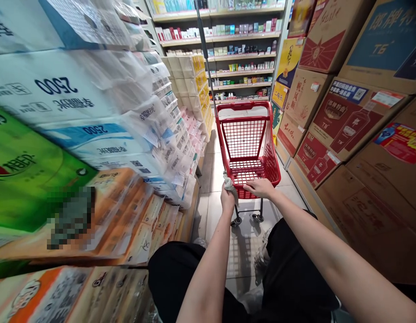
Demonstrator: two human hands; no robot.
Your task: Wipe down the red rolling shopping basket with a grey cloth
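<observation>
A red plastic shopping cart (274, 166) with grid walls stands in the aisle in front of my knees. Bunched at its near left corner is a pale grey-white cloth (228, 183), and my left hand (228, 196) is closed around it against the rim. My right hand (262, 187) lies over the near rim, fingers pointing left and curled onto the edge. White grid shows on the cart's inner panel and floor, with no goods visible inside. A tall thin pole (203, 45) rises from the cart's far left side.
Stacked tissue packs (69, 94) crowd the left, with a green pack (32, 175) sticking out. Cardboard bottle cartons (356, 116) line the right. Shelves of small boxes (241, 36) close the far end. Tiled floor (208, 179) runs between, and my knees flank the cart's near wheels.
</observation>
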